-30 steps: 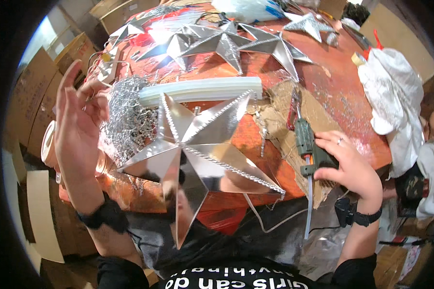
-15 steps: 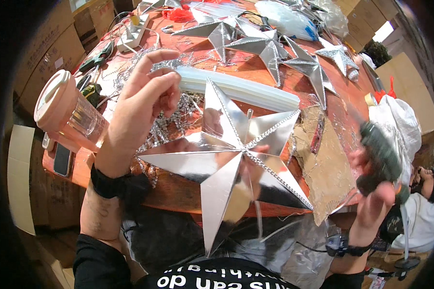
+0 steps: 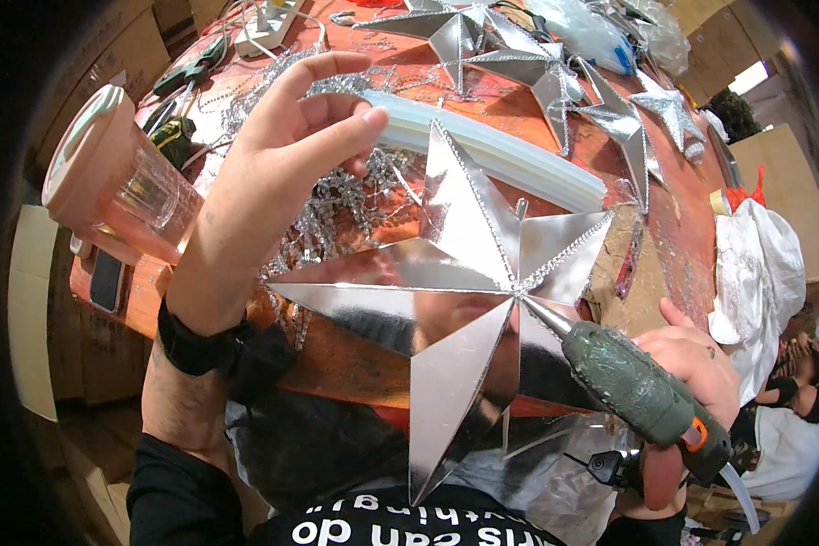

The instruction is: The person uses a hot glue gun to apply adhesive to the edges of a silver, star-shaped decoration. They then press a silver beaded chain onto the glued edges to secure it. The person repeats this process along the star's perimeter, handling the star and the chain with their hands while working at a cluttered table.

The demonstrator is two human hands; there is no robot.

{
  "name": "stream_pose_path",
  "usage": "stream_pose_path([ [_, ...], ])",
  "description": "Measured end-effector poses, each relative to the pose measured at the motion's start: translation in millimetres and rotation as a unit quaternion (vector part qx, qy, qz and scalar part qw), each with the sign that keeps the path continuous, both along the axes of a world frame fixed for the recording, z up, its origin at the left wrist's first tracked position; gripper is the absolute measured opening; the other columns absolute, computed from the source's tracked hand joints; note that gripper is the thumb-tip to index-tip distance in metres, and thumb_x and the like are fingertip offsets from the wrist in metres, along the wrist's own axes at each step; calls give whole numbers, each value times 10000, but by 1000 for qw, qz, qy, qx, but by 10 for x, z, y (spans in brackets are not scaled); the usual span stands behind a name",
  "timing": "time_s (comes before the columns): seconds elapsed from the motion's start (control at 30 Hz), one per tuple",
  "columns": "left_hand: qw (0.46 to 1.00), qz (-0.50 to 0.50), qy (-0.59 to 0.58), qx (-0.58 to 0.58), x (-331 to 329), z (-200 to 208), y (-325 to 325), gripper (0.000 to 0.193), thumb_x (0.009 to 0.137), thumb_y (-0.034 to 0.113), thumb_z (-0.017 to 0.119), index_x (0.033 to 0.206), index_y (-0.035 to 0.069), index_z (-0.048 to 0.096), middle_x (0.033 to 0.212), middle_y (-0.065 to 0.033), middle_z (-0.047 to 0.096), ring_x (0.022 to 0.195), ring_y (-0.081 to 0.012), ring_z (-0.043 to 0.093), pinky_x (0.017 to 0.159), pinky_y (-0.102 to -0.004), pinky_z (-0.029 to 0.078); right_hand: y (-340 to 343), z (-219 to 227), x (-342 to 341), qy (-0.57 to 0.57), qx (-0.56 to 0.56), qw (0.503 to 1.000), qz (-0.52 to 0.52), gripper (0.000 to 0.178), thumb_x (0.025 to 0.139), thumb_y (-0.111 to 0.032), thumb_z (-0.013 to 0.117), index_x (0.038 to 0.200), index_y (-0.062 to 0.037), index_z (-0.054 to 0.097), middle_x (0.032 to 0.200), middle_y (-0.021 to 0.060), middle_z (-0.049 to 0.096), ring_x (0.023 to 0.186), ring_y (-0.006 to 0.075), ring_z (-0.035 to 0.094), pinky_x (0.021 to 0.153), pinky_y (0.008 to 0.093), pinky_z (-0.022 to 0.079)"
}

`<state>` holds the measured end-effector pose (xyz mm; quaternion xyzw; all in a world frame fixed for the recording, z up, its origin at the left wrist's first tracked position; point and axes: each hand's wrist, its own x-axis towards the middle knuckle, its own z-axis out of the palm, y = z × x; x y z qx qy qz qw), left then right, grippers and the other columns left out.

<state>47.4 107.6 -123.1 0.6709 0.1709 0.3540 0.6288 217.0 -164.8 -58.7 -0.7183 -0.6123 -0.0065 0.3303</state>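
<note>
A large mirror-silver five-pointed star (image 3: 464,391) stands tilted before me at the table's front edge, its upper ridges trimmed with silver bead strand. My right hand (image 3: 696,364) is wrapped round a dark green hot glue gun (image 3: 623,378); its metal nozzle reaches along the lower right ridge, close to the star's middle. A clear glue stick (image 3: 739,496) pokes out of the gun's rear. Over the table, left of the star's top point, my left hand (image 3: 309,136) is raised with thumb and forefinger apart, nothing visible between them. Loose silver bead strands (image 3: 355,200) lie beneath it.
Translucent glue sticks (image 3: 491,150) lie bundled behind the star. More silver stars (image 3: 555,96) cover the far side. At left stand a pink lidded cup (image 3: 109,173), a phone (image 3: 106,280) and a power strip (image 3: 268,29). Cardboard (image 3: 642,291) and white cloth (image 3: 755,273) are at right.
My right hand has brought the glue gun leftward from the right side to the star's ridge. The star has shifted slightly in view, and the left hand's thumb and forefinger have spread.
</note>
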Motion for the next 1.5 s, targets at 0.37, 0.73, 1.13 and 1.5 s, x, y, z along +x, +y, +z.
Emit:
stream_pose_path([
  [0.37, 998, -32, 38, 39, -39, -31, 69, 309, 954, 201, 537, 1214, 35, 533, 877, 13, 518, 806, -59, 503, 742, -211, 417, 33, 8, -61, 50, -27, 998, -13, 202, 761, -251, 653, 707, -59, 616, 742, 81, 671, 759, 238, 653, 986, 530, 403],
  [0.73, 996, -13, 61, 66, -22, -42, 57, 286, 946, 258, 566, 1136, 46, 594, 875, 24, 550, 792, -46, 524, 728, -191, 432, -44, -40, 16, 9, -42, 999, 1, 377, 729, -463, 629, 684, -90, 612, 672, 28, 633, 685, 199, 640, 943, 516, 439],
  [1.13, 994, -44, 65, 74, -27, -50, 109, 264, 955, 251, 554, 1104, 38, 601, 853, 29, 559, 768, -40, 524, 709, -183, 430, -198, 148, 30, -97, -139, 978, 119, 121, 680, -227, 663, 772, -150, 646, 792, -16, 677, 823, 195, 658, 1015, 465, 392],
  [1.5, 992, -10, 85, 89, -33, -66, 103, 252, 956, 277, 564, 1074, 63, 627, 841, 29, 582, 753, -34, 546, 699, -177, 454, -70, 33, -146, -141, -12, 988, 66, 166, 537, -277, 590, 639, -145, 592, 644, -9, 615, 608, 180, 579, 626, 331, 391],
])
